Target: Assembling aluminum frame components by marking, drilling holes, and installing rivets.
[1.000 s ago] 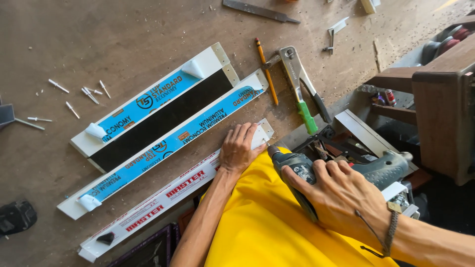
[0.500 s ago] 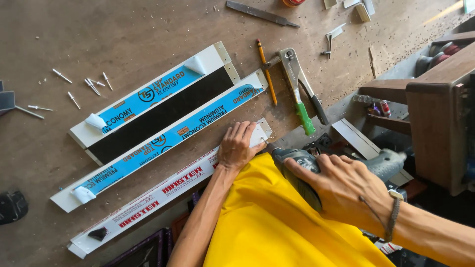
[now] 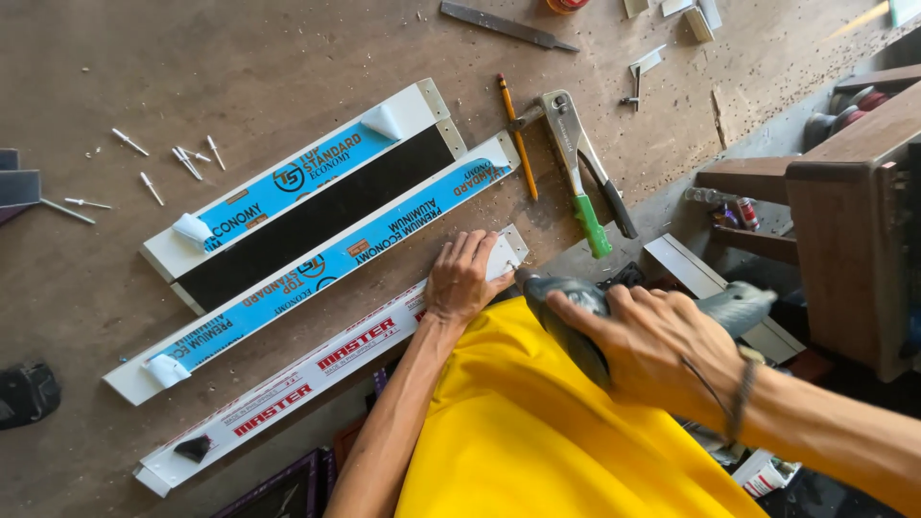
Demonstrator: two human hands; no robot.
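Since the earlier frame our right hand [image 3: 662, 345] had slid the grey power drill [image 3: 576, 317] leftward, so that its nose now sat just beside the end of the white aluminium strip with red lettering [image 3: 317, 369]; a second before, the tool had lain further back toward our body. Our right hand was wrapped around the drill's body, fingers curled over the top in a firm grip. Our left hand [image 3: 462, 278] had stayed where it was, pressed flat and open on the near end of that strip, fingers spread, pinning it to the brown wooden workbench [image 3: 288, 58] close to the bench edge.

Just beyond our left fingertips lay a longer white aluminium strip with a blue protective film [image 3: 317, 273], and past that, touching it, a wider white profile with a black channel and blue film [image 3: 297, 192]. Ahead of our right hand rested a hand riveter with green and black handles [image 3: 580, 163], and beside it an orange pencil [image 3: 516, 134]. Far to the left of our left hand a scatter of loose silver rivets [image 3: 177, 158] lay on the bench. Below both arms our yellow garment [image 3: 537, 432] filled the foreground.
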